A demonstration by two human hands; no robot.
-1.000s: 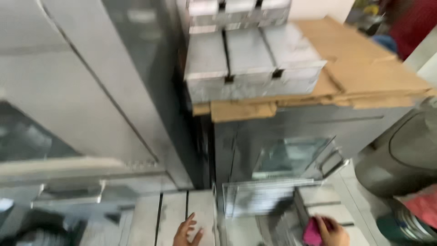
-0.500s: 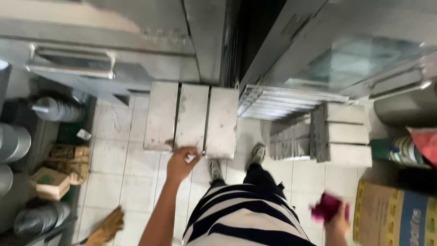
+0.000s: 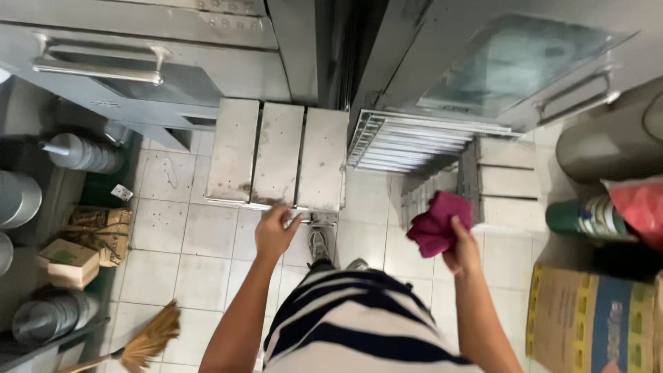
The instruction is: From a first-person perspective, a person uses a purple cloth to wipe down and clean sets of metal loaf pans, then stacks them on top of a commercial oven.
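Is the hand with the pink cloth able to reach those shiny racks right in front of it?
Probably yes. The right hand holds the pink cloth just short of the wire racks, with only open air between them. The cloth fills its fingers, though.

A three-part metal tray [image 3: 278, 153] juts out level, and a crumpled magenta cloth [image 3: 438, 223] is held aloft.

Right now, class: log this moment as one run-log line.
left hand: grips tray edge | right hand: holds pink cloth | rack: beside tray
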